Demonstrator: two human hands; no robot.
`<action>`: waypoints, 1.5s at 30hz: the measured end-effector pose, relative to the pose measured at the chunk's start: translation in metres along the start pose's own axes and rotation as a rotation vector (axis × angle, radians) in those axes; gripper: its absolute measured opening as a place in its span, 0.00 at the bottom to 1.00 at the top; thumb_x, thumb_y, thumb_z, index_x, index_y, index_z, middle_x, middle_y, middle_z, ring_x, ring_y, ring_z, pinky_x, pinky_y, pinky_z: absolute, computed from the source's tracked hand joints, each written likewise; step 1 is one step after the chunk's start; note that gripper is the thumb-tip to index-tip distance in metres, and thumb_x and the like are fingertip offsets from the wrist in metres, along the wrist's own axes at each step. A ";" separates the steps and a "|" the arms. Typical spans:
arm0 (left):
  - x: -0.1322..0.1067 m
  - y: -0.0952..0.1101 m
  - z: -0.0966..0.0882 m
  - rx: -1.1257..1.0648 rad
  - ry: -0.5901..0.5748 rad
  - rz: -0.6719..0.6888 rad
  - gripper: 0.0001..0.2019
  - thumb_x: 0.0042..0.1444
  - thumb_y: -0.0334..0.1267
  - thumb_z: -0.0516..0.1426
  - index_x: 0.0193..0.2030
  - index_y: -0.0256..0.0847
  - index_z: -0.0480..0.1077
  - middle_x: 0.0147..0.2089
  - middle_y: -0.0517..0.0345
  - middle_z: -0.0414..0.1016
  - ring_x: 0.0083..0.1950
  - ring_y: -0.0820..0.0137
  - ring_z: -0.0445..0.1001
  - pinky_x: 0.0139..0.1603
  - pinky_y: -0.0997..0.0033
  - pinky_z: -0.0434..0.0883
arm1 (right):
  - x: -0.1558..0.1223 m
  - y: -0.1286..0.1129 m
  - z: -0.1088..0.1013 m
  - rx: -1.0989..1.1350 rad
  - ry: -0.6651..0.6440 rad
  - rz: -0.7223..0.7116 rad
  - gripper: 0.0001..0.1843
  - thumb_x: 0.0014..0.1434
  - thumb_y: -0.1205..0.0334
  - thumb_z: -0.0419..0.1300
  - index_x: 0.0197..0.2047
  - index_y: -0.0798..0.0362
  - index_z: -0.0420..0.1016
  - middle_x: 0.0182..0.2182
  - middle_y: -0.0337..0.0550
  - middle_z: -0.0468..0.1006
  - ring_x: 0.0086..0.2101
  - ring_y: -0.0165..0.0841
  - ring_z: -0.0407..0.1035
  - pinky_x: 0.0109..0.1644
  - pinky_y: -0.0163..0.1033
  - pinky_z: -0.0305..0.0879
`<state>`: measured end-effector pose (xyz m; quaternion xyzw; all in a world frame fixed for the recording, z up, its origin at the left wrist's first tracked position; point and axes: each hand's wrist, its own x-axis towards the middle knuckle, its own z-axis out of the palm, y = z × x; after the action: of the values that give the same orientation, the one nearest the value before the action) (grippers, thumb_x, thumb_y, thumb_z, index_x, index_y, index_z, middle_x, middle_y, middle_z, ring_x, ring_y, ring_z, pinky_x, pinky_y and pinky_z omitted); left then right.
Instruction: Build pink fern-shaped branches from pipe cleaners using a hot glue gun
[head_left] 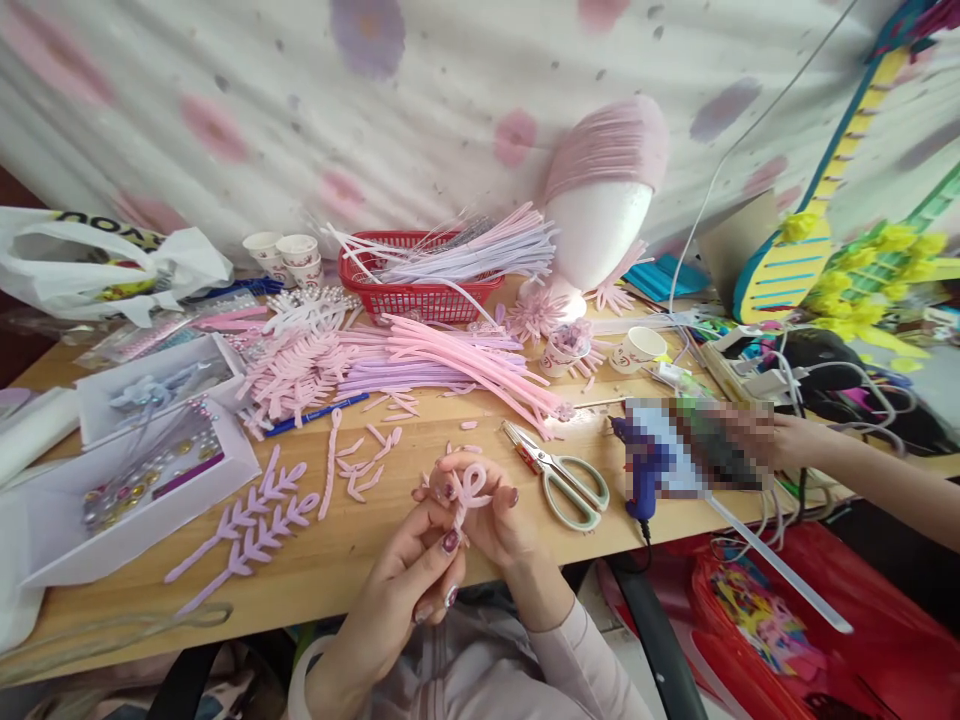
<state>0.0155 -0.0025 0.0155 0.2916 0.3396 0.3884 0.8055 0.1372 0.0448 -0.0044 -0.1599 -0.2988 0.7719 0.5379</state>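
Between my two hands, near the table's front edge, is a pink pipe cleaner (474, 484) bent into a loop with a twisted stem. My left hand (420, 575) pinches the stem from below. My right hand (495, 525) curls around the loop, its fingertips against it. Behind my hands lie short pink pipe cleaner pieces (367, 470). Scissors with pale green handles (559, 475) rest to the right. Two lilac pipe cleaner sprigs (262, 530) with leaf-like loops lie to the left. A bundle of long pink pipe cleaners (465, 365) stretches across the table's middle.
A red basket (427, 300) of pipe cleaners stands at the back, beside a white head form (600, 220). White trays (142, 480) with beads sit left. A blue glue gun (645, 470) with its cord is at right, near another person's arm (862, 460). Paper cups (637, 350) stand behind.
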 end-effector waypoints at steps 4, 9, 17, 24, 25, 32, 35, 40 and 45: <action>0.000 -0.002 0.001 -0.005 0.031 -0.005 0.17 0.54 0.52 0.59 0.35 0.41 0.62 0.18 0.71 0.59 0.15 0.84 0.42 0.17 0.80 0.42 | -0.002 -0.001 0.000 0.002 0.006 0.022 0.34 0.39 0.36 0.69 0.42 0.53 0.80 0.27 0.39 0.71 0.32 0.34 0.69 0.50 0.47 0.66; 0.000 -0.002 0.001 -0.008 0.027 -0.006 0.17 0.54 0.52 0.60 0.36 0.40 0.62 0.18 0.71 0.59 0.15 0.85 0.43 0.16 0.81 0.42 | -0.003 -0.002 0.001 0.012 -0.019 0.021 0.31 0.41 0.38 0.69 0.43 0.52 0.80 0.28 0.39 0.71 0.31 0.34 0.70 0.46 0.43 0.67; 0.000 -0.002 -0.001 0.018 0.017 0.004 0.16 0.55 0.52 0.59 0.36 0.41 0.62 0.18 0.71 0.60 0.15 0.84 0.42 0.17 0.80 0.43 | 0.000 0.000 -0.002 0.009 -0.009 0.016 0.31 0.40 0.38 0.69 0.42 0.52 0.80 0.28 0.39 0.71 0.31 0.33 0.67 0.49 0.44 0.65; 0.001 0.002 0.001 0.012 0.034 0.025 0.16 0.55 0.51 0.59 0.35 0.41 0.62 0.19 0.70 0.60 0.16 0.84 0.42 0.17 0.81 0.44 | 0.000 -0.003 -0.001 0.000 -0.019 0.048 0.42 0.39 0.34 0.67 0.51 0.54 0.76 0.36 0.45 0.75 0.37 0.35 0.69 0.50 0.43 0.64; 0.001 0.004 0.002 0.012 0.042 0.038 0.16 0.55 0.51 0.59 0.35 0.41 0.61 0.19 0.70 0.60 0.16 0.84 0.43 0.17 0.81 0.44 | 0.000 -0.004 -0.001 -0.009 -0.018 0.050 0.44 0.39 0.33 0.66 0.53 0.54 0.74 0.39 0.47 0.76 0.39 0.36 0.69 0.50 0.42 0.65; 0.002 0.009 0.003 0.052 0.184 0.125 0.15 0.56 0.51 0.58 0.35 0.42 0.60 0.21 0.71 0.59 0.16 0.84 0.43 0.17 0.81 0.44 | -0.021 -0.024 -0.009 -0.198 0.101 -0.047 0.34 0.47 0.38 0.66 0.53 0.49 0.74 0.43 0.48 0.74 0.42 0.38 0.67 0.51 0.45 0.64; 0.005 0.009 0.000 0.072 0.262 0.153 0.15 0.57 0.51 0.57 0.37 0.43 0.61 0.22 0.70 0.60 0.17 0.84 0.44 0.17 0.81 0.45 | -0.046 -0.047 -0.017 -0.558 0.194 -0.059 0.12 0.53 0.52 0.67 0.39 0.49 0.77 0.35 0.43 0.73 0.40 0.36 0.67 0.49 0.41 0.64; 0.011 0.007 -0.008 0.083 0.349 0.178 0.13 0.59 0.50 0.55 0.38 0.43 0.60 0.23 0.70 0.58 0.18 0.83 0.46 0.18 0.81 0.45 | -0.105 -0.097 -0.040 -1.239 0.283 0.192 0.19 0.48 0.51 0.67 0.18 0.53 0.67 0.17 0.38 0.67 0.21 0.32 0.61 0.26 0.36 0.58; 0.013 0.005 -0.018 0.011 0.385 0.157 0.17 0.55 0.54 0.57 0.35 0.42 0.62 0.22 0.70 0.57 0.18 0.84 0.44 0.18 0.81 0.43 | -0.136 -0.121 -0.056 -1.696 1.184 0.082 0.24 0.50 0.39 0.59 0.21 0.50 0.61 0.16 0.35 0.60 0.18 0.32 0.55 0.23 0.38 0.52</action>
<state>0.0053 0.0146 0.0045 0.2417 0.4655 0.4967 0.6915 0.3085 -0.0358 0.0195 -0.8503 -0.4265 0.1231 0.2826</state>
